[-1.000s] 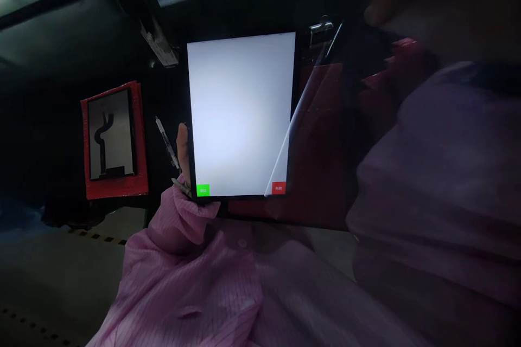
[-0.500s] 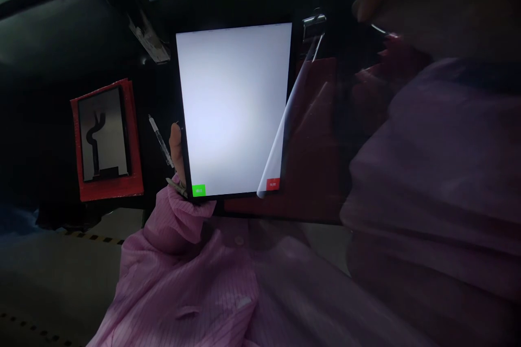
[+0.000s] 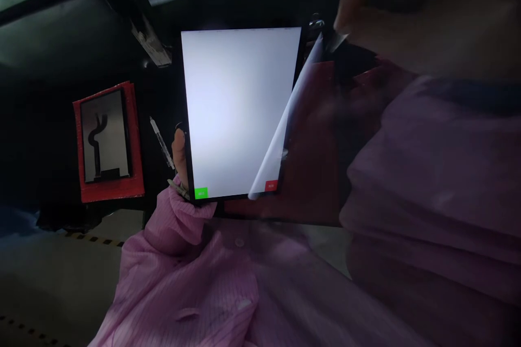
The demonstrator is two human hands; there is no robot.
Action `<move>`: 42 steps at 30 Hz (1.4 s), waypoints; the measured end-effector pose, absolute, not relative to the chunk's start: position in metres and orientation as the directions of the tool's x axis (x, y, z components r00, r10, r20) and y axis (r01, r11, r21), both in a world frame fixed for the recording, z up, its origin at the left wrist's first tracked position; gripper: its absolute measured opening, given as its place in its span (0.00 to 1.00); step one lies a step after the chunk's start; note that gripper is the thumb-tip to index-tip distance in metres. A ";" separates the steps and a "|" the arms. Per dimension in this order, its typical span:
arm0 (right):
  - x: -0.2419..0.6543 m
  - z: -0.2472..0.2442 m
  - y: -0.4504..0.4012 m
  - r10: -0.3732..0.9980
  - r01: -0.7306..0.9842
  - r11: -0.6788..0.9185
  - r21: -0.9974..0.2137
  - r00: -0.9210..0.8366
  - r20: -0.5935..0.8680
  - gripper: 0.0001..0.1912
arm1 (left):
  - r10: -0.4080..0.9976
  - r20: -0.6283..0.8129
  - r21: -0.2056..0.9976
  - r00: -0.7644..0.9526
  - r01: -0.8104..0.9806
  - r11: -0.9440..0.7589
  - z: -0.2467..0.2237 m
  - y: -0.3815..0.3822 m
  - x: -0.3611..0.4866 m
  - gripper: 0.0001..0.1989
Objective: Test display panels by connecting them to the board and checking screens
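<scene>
The left hand (image 3: 179, 157) grips the lower edge of a lit display panel (image 3: 238, 111), its thumb pressed against the side and the panel held up in front of a pink striped sleeve (image 3: 183, 282). A clear protective film (image 3: 280, 141) curls away from the panel's right side. The right hand (image 3: 391, 16) is up at the film's top corner, its fingertips (image 3: 340, 24) drawn narrow, too blurred to tell whether they pinch it. A pen (image 3: 161, 143) shows just beyond the left thumb.

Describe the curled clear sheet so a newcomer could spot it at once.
Find the lit white screen held up mid-view. Along its right side, a clear film curls away from the glass, rising from beside the red button towards the right hand. It is the only sheet lifted off the screen.
</scene>
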State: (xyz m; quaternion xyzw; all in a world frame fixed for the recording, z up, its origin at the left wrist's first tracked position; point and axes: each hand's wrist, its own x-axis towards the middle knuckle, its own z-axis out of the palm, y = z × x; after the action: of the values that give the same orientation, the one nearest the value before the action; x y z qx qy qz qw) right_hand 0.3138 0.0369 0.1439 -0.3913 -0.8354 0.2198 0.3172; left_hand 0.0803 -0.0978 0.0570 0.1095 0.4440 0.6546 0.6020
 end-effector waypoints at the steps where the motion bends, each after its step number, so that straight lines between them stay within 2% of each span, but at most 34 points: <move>1: 0.310 0.144 0.036 0.788 0.530 0.606 -0.594 -0.501 0.358 0.10 | 0.881 -0.399 0.708 -0.254 -0.696 0.120 0.057 -0.098 0.081 0.19; 4: 0.293 0.150 0.028 0.801 0.601 0.594 -0.534 -0.503 0.325 0.10 | 0.882 -0.396 0.696 -0.257 -0.710 0.105 0.057 -0.099 0.082 0.17; 7: 0.275 0.158 0.012 0.858 0.713 0.511 -0.480 -0.392 0.332 0.25 | 0.919 -0.318 0.660 -0.233 -0.750 0.039 0.053 -0.100 0.080 0.16; 9: 0.265 0.158 -0.003 0.855 0.747 0.497 -0.442 -0.336 0.395 0.31 | 0.951 -0.262 0.601 -0.164 -0.799 0.028 0.051 -0.099 0.079 0.16; 12: 0.251 0.144 -0.024 0.778 0.667 0.615 -0.421 -0.423 0.465 0.36 | 0.966 -0.231 0.594 -0.119 -0.803 0.043 0.053 -0.096 0.081 0.20; 16: 0.231 0.108 -0.038 0.679 0.548 0.734 -0.401 -0.585 0.444 0.50 | 0.968 -0.162 0.671 -0.190 -0.741 -0.033 0.059 -0.094 0.089 0.24; 18: 0.223 0.094 -0.042 0.657 0.565 0.752 -0.340 -0.603 0.452 0.47 | 0.969 -0.172 0.707 -0.178 -0.708 -0.005 0.059 -0.093 0.088 0.26; 22: 0.218 0.081 -0.048 0.588 0.605 0.775 -0.182 -0.587 0.556 0.17 | 0.949 -0.261 0.787 -0.178 -0.608 0.102 0.052 -0.091 0.081 0.27; 23: 0.219 0.079 -0.049 0.562 0.595 0.786 -0.167 -0.576 0.593 0.12 | 0.945 -0.279 0.787 -0.168 -0.604 0.125 0.050 -0.091 0.080 0.28; 25: 0.224 0.076 -0.048 0.526 0.553 0.809 -0.199 -0.531 0.665 0.10 | 0.947 -0.291 0.763 -0.133 -0.630 0.146 0.051 -0.091 0.080 0.29; 27: 0.232 0.073 -0.043 0.531 0.519 0.808 -0.279 -0.436 0.727 0.11 | 0.958 -0.271 0.733 -0.091 -0.664 0.144 0.056 -0.092 0.084 0.29; 32: 0.258 0.059 -0.023 0.645 0.593 0.667 -0.451 -0.157 0.748 0.21 | 0.955 -0.293 0.671 -0.046 -0.722 0.171 0.072 -0.099 0.092 0.27; 37: 0.268 0.044 -0.010 0.756 0.642 0.585 -0.496 -0.209 0.620 0.45 | 0.938 -0.343 0.606 -0.044 -0.773 0.185 0.068 -0.098 0.084 0.21; 42: 0.258 0.051 -0.019 0.745 0.586 0.644 -0.491 -0.336 0.576 0.56 | 0.931 -0.347 0.658 -0.116 -0.737 0.154 0.058 -0.096 0.080 0.22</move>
State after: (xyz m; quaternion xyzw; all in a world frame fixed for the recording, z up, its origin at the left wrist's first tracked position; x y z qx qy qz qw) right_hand 0.2579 -0.0193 0.0514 -0.4101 -0.8114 0.0983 0.4047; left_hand 0.0803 -0.0955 0.0583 0.1246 0.3876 0.6385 0.6531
